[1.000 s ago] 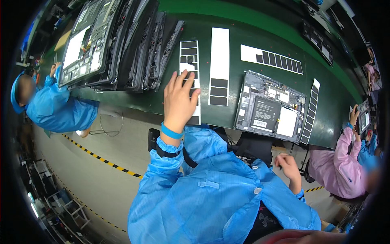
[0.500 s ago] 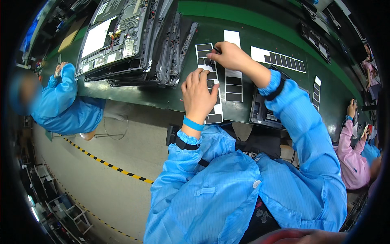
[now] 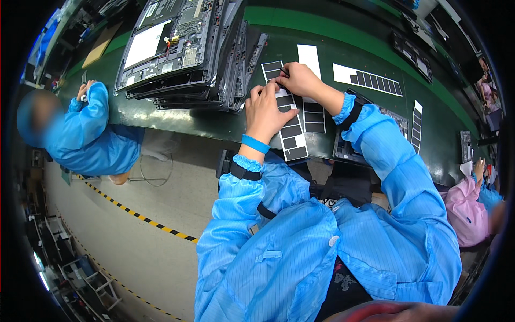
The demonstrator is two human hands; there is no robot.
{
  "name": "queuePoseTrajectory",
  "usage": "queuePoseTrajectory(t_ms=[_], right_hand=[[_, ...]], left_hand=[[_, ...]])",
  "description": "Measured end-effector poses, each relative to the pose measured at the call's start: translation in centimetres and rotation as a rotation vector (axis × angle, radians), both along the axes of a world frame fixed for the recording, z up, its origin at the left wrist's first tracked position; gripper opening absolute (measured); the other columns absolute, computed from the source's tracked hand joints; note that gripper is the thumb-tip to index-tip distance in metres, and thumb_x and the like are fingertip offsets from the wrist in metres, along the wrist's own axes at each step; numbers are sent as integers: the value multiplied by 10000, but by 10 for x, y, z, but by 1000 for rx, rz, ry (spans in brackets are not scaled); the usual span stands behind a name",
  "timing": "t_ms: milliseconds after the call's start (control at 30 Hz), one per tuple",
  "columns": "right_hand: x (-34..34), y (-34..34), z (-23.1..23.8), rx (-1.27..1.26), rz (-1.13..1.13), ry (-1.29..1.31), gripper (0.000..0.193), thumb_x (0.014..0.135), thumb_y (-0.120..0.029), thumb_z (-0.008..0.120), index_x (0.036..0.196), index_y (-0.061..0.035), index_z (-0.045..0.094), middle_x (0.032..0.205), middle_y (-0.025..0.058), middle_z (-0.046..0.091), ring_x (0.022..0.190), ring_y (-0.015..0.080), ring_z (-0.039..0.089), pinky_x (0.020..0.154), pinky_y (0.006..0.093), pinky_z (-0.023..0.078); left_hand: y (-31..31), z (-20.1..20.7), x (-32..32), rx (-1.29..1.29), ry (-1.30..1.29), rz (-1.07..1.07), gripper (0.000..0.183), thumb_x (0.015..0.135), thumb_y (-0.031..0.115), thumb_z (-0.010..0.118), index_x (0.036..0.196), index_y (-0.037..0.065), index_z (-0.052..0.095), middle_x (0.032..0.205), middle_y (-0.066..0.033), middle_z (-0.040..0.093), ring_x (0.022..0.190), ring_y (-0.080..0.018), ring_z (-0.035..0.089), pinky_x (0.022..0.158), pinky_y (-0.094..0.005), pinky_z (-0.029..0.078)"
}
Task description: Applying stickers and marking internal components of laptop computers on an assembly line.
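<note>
Head view: right of the stack (image 3: 185,32), a strip (image 3: 291,130) is being touched by the left hand (image 3: 265,111), grip spread loose; a dark tool (image 3: 284,71) is being pinched by the right hand (image 3: 302,80).

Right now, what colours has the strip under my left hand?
The strip is white with black rectangles; head view.

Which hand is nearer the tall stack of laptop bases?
Left: the left hand is just right of the stack; the right hand is farther right.
</note>
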State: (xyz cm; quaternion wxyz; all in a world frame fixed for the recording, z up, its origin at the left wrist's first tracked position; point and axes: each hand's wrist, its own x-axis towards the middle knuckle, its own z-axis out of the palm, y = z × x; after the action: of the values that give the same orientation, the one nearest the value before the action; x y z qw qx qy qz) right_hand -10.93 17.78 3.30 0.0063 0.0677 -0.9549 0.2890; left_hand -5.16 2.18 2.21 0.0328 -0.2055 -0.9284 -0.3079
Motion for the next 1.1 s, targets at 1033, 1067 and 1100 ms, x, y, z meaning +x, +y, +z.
queuePoseTrajectory(t_ms=[1033, 1067, 1100], right_hand=[[10, -12, -13, 76, -81, 23, 219, 837, -192, 601, 910, 5, 664, 887, 208, 675, 858, 381, 650, 764, 448, 513], [12, -14, -10, 83, -92, 21, 219, 839, -194, 601, 920, -2, 666, 889, 207, 676, 864, 380, 650, 761, 451, 512], [13, -15, -8, 91, -103, 18, 219, 841, -197, 601, 930, -8, 667, 891, 205, 677, 871, 380, 649, 759, 455, 512]], left_hand=[[1, -13, 2, -8, 81, 74, 918, 599, 494, 815, 1328, 76, 446, 1246, -128, 562, 1271, -318, 400, 952, -465, 364], [1, -13, 1, -7, 77, 72, 917, 598, 495, 815, 1329, 80, 448, 1248, -118, 563, 1271, -318, 401, 951, -466, 364], [1, -14, 1, -8, 78, 71, 917, 598, 495, 815, 1329, 80, 448, 1248, -118, 563, 1271, -318, 401, 951, -466, 364]])
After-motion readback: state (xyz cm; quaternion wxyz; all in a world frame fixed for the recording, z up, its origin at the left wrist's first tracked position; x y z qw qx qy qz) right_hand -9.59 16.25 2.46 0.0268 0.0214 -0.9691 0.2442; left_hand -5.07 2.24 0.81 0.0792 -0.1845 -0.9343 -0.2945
